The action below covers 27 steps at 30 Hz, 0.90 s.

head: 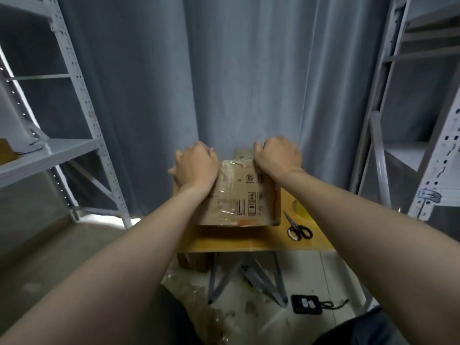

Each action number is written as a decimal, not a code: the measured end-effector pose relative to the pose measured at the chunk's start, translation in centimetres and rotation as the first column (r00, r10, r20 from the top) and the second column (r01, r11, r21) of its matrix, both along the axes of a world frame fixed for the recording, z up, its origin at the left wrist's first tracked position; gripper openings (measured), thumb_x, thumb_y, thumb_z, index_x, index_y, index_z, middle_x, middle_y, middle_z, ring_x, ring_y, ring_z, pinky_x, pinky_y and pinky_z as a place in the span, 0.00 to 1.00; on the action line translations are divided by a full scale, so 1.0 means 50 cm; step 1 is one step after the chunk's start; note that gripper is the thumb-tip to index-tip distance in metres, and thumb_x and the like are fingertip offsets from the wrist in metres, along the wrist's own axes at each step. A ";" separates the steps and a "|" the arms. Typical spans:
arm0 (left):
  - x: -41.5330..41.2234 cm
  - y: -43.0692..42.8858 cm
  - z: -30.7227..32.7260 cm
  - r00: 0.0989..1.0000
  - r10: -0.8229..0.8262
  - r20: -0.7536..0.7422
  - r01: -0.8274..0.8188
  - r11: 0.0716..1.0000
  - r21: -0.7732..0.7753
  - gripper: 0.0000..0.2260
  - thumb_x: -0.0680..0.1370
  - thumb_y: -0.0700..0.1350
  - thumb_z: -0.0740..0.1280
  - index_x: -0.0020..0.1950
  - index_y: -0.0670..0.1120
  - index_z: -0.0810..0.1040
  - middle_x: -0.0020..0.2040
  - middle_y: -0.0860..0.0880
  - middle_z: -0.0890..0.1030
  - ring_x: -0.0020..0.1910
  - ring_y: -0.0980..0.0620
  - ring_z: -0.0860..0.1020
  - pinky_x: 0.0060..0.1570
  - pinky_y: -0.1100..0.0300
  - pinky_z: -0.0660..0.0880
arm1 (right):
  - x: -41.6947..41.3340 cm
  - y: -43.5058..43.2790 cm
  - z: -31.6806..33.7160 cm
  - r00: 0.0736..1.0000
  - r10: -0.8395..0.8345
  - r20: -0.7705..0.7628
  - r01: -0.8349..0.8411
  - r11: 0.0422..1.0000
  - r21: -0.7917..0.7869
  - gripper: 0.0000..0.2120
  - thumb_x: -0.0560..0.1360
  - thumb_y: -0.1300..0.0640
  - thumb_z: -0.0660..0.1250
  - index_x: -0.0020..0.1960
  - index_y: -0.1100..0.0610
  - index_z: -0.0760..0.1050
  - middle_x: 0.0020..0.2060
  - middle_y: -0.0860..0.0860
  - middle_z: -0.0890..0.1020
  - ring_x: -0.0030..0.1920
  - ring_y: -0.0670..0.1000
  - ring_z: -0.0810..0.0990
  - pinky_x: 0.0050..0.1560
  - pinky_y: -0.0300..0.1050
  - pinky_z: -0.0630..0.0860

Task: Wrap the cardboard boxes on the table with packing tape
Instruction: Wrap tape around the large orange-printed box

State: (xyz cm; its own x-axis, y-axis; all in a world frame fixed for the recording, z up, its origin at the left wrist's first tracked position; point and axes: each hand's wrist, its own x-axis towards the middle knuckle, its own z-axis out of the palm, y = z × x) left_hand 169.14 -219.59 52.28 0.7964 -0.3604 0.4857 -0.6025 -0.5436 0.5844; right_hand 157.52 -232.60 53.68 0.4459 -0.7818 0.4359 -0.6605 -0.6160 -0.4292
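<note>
The cardboard box lies flat on the small yellow table, its printed top face turned up and covered with glossy, wrinkled clear tape. Its far left corner is gripped by the left hand, whose fingers are curled down over the far edge. Its far right corner is held in the same way by the right hand, with knuckles raised and fingers bent over the rim.

The step in hand is judged to be either pressing tape over the far edge or turning the box for another pass. For this to be done well, the box should be kept square on the table. The film should be smoothed from the middle outward so that creases are not trapped, and the corners, where lifting is likeliest, should be pressed down firmly.

Black-handled scissors lie on the table just right of the box, apart from it. A second box is partly seen beyond the far edge, between the hands. Metal shelving stands to the side, and a grey curtain hangs behind.

The fingertips of both hands are hidden behind the box, so it cannot be told whether tape is pinched. No tape roll can be identified with certainty; a blurred yellowish shape beyond the scissors may be one. The box's left edge is covered by the left forearm.
</note>
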 end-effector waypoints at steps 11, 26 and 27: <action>-0.032 0.077 -0.105 0.941 0.058 -0.333 -0.018 0.992 0.122 0.19 0.79 0.49 0.66 0.69 0.47 0.70 0.69 0.45 0.75 0.71 0.37 0.67 0.62 0.36 0.67 | -0.036 0.112 -0.099 0.970 0.109 -0.217 -0.044 0.957 0.286 0.34 0.82 0.35 0.59 0.79 0.54 0.56 0.76 0.57 0.59 0.71 0.64 0.71 0.68 0.59 0.70; 0.054 -0.082 -0.069 0.985 -0.020 -0.171 0.111 0.833 0.542 0.23 0.82 0.49 0.56 0.78 0.51 0.66 0.79 0.48 0.64 0.78 0.36 0.55 0.70 0.26 0.58 | 0.019 0.051 -0.154 0.846 0.195 -0.496 -0.172 0.981 0.092 0.32 0.83 0.35 0.43 0.81 0.50 0.54 0.83 0.58 0.49 0.82 0.65 0.42 0.73 0.77 0.33; 0.062 -0.095 -0.070 0.984 -0.045 -0.172 0.135 0.820 0.556 0.24 0.83 0.51 0.55 0.79 0.52 0.64 0.81 0.48 0.62 0.80 0.36 0.53 0.70 0.23 0.55 | 0.019 0.048 -0.155 0.841 0.200 -0.503 -0.168 0.980 0.108 0.32 0.83 0.35 0.43 0.81 0.50 0.53 0.84 0.58 0.48 0.82 0.65 0.42 0.74 0.77 0.34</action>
State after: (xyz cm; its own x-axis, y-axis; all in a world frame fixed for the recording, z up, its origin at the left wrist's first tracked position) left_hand 172.22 -224.34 48.76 0.7913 -0.6088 0.0570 -0.5984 -0.7520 0.2764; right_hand 158.48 -230.18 45.92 0.7306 -0.6797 0.0651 -0.6726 -0.7329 -0.1026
